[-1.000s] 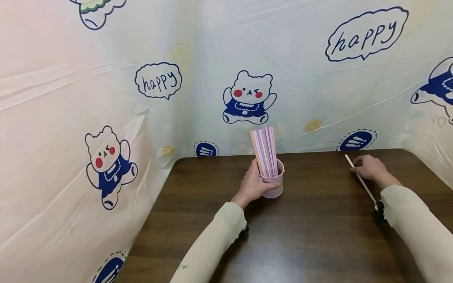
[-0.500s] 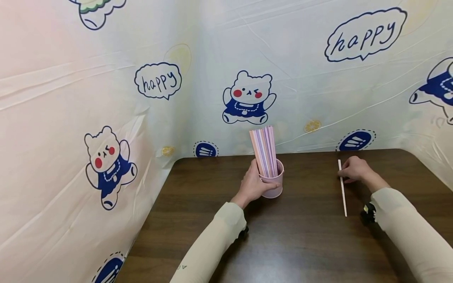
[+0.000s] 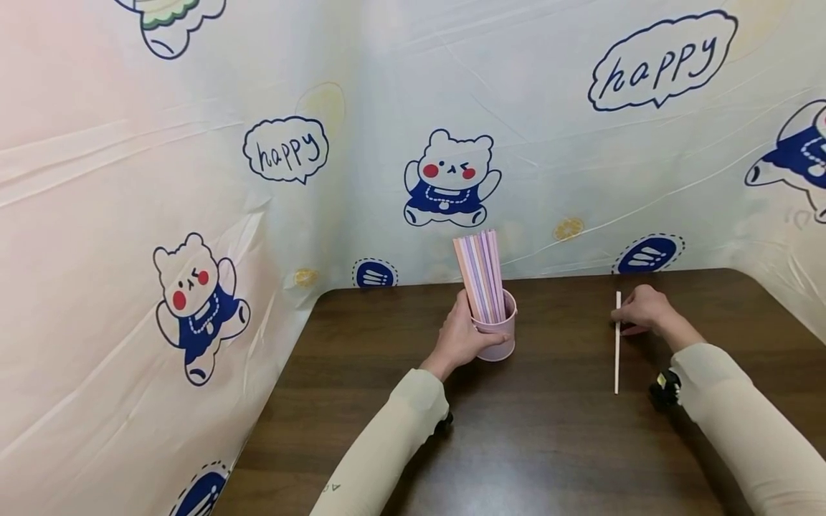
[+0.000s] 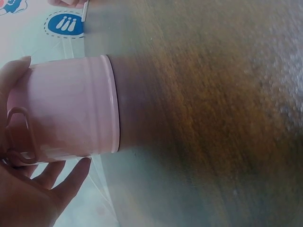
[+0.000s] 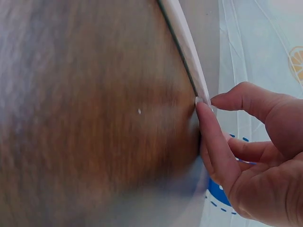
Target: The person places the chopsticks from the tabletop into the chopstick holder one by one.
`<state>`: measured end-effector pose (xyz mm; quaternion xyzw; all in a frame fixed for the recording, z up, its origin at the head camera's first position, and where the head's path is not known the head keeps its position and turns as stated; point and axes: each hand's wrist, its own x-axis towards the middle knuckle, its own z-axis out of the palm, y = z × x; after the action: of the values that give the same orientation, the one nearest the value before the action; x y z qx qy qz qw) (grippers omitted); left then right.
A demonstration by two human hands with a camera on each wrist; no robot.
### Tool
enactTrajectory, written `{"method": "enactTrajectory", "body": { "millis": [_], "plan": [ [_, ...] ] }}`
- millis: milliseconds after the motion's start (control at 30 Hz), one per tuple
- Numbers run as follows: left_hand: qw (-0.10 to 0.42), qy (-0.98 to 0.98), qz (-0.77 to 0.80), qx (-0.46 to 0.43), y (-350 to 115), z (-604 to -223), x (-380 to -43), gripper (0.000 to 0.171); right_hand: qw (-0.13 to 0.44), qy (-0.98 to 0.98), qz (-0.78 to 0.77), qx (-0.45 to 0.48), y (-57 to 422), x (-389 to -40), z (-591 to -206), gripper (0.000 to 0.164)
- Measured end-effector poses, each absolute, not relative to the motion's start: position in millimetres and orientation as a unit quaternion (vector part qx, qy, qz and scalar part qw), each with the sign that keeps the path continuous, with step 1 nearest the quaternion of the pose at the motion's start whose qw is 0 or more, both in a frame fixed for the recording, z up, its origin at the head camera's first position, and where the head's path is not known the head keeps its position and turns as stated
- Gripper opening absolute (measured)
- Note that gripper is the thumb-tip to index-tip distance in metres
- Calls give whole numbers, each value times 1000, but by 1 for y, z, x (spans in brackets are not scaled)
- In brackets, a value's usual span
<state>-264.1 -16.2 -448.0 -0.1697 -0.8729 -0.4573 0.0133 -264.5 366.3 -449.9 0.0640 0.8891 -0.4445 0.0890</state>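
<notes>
A small pink bucket [image 3: 500,349] stands upright on the table, filled with a bundle of pastel-striped straws [image 3: 480,279] that lean left. My left hand [image 3: 459,340] grips its side, thumb across the front; the left wrist view shows fingers on both sides of the bucket [image 4: 66,109] beside its small handle [image 4: 21,135]. Off to the right, my right hand [image 3: 645,309] pinches a single pale straw [image 3: 616,365] near its far end. In the right wrist view, thumb and forefinger meet on that straw [image 5: 187,38], close over the tabletop. Whether it touches the wood I cannot tell.
The dark wooden table [image 3: 548,444] ends at a back edge just behind both hands. A pale curtain [image 3: 361,179] printed with cartoon bears and "happy" bubbles hangs behind it and along the left. Each wrist wears a dark device [image 3: 666,390].
My right hand has moved left with the pale straw, which has swung from slanting to nearly straight front-to-back. My left hand and the bucket have stayed in place.
</notes>
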Motion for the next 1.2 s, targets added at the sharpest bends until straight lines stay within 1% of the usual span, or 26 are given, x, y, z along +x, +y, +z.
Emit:
{"method": "enactTrajectory", "body": {
  "millis": [200,333,500,633,767,900,1033,1133,1200],
  "plan": [
    [10,-871,-461,-171,-16,-446,-264,107,57,907,-413,57,360,-265,-451,14],
    [9,-870,-462,-170,-17,-446,-263,107,45,896,-437,61,355,-264,-452,15],
    [12,-868,-467,-168,-18,-447,-262,108,69,864,-494,70,352,-261,-454,21],
    [14,-868,-467,-167,-19,-447,-263,107,91,858,-501,73,349,-263,-455,27],
    [15,-865,-472,-168,-19,-447,-264,107,87,866,-486,76,348,-266,-457,26],
    [9,-865,-473,-166,-18,-448,-264,107,57,909,-407,66,343,-265,-455,15],
    [3,-864,-477,-164,-16,-449,-264,107,20,957,-283,64,330,-258,-442,15],
    [2,-862,-479,-165,-16,-449,-264,107,11,968,-242,72,323,-256,-434,12],
    [4,-862,-479,-168,-15,-448,-264,107,16,969,-235,78,322,-257,-433,10]
  ]
}}
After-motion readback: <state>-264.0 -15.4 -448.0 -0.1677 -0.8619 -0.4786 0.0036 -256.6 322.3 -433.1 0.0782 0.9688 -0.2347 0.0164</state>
